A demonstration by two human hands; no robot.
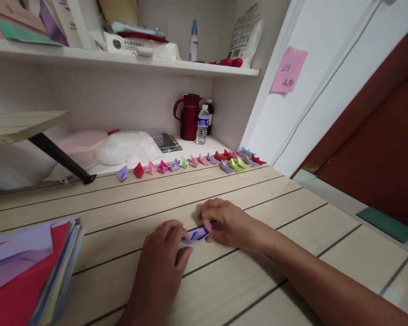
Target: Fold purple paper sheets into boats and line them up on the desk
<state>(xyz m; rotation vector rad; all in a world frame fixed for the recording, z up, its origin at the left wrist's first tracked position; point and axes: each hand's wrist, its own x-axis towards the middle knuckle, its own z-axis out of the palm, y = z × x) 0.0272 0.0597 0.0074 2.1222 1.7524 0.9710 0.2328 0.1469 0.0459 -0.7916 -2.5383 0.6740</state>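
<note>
A small piece of purple paper (197, 234) is being pinched from both ends, low against the wooden surface (245, 194). It is being held by the left hand (163, 256) at its left end, where the thumb and forefinger are closed narrowly on the fold, and by the right hand (224, 224) at its right end, where the fingertips are curled down over it. Each grip is therefore tight on the paper rather than wide, and the piece is being kept pressed to the boards, apparently so that a crease can be set against something firm. The exact shape of the fold is partly being hidden by the fingers.

Just left of the hands, at the near edge, a stack of coloured paper sheets (27, 267) is lying within easy reach, red and purple sheets uppermost. Well beyond the hands, along the far edge of the surface, a row of small folded paper boats (190, 161) is being kept in a line, purple, red, pink and green, bunching into a looser cluster at its right end; they are probably set there to stay out of the way of the folding.

Behind the row, on a lower white shelf, a dark red jug (187, 117) and a water bottle (202, 124) are standing side by side, with a crumpled clear plastic bag (129, 147) to their left. A pink sticky note (289, 70) is stuck to the white panel on the right
</note>
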